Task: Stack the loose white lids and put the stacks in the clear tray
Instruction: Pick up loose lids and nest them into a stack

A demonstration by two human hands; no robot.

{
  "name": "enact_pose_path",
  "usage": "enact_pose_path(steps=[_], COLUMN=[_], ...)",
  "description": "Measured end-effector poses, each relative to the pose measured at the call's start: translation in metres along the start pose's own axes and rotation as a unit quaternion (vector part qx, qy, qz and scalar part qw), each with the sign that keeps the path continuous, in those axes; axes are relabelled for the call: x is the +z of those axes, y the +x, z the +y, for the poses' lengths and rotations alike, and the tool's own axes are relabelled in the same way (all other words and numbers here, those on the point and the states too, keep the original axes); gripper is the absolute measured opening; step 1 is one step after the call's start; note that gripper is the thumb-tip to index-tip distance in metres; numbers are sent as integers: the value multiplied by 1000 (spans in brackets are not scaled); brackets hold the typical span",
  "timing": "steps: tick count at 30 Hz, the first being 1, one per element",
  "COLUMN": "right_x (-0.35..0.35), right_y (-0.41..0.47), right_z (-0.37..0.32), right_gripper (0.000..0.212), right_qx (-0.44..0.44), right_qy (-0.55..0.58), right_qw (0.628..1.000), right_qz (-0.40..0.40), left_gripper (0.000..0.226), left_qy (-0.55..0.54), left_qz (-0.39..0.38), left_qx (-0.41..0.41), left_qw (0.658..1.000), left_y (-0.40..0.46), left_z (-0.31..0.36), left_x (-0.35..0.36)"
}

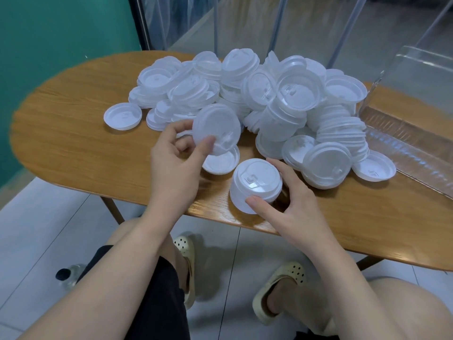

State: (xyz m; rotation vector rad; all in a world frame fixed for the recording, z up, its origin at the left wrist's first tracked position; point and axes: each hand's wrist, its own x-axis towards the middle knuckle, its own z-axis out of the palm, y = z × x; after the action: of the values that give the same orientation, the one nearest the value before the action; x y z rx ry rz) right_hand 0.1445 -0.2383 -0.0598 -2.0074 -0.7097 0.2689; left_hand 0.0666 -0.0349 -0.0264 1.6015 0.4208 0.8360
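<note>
A large pile of loose white lids [247, 92] covers the far half of the wooden table [81, 133]. My left hand [174, 158] pinches a single white lid [217, 127], tilted, just above another lid lying on the table [221, 164]. My right hand [291, 195] grips a short stack of lids [256, 185] that stands near the table's front edge, thumb in front and fingers behind. The clear tray [407, 141] lies at the right edge of the table, past the pile.
A lone lid [122, 116] lies left of the pile. Toppled stacks [343, 133] lean against the tray's near side. A glass wall stands behind the table. My knees and sandalled feet are under the front edge, and a bottle [69, 274] stands on the floor at left.
</note>
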Motion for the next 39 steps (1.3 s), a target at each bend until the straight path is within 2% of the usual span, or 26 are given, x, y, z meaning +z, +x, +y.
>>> enact_pose_path(steps=[4,9,13,20,29,34,39], right_x=[1,-1,-1,-2,-1,-1,1], right_y=[1,0,0,0,0,0,1], right_z=[-1,-3,-5,-5,-6,-5,-3], right_gripper=[82,75,67,68,67,68,77], right_qx=[3,-11,-15,-16,-22,-27,-20], right_qy=[5,8,9,12,16,19,33], right_qw=[1000,1000,1000,1000,1000,999,999], right_qz=[-2,-3,-1,-5,-1,-2,1], left_gripper=[43,38,44,44,21,18,18], left_qy=[-140,-158,-165,-120,12,37,38], left_qz=[-74,-146,-168,-192,-217,-221,-226], left_qx=[-116,-151,-166,-160,-71,-59,-61], left_qw=[981,965,958,961,973,973,971], left_y=[6,2,-1,1,-6,-6,-6], left_z=[-5,-9,-7,-14,-15,-14,-15], left_x=[-3,1,4,6,10,10,10])
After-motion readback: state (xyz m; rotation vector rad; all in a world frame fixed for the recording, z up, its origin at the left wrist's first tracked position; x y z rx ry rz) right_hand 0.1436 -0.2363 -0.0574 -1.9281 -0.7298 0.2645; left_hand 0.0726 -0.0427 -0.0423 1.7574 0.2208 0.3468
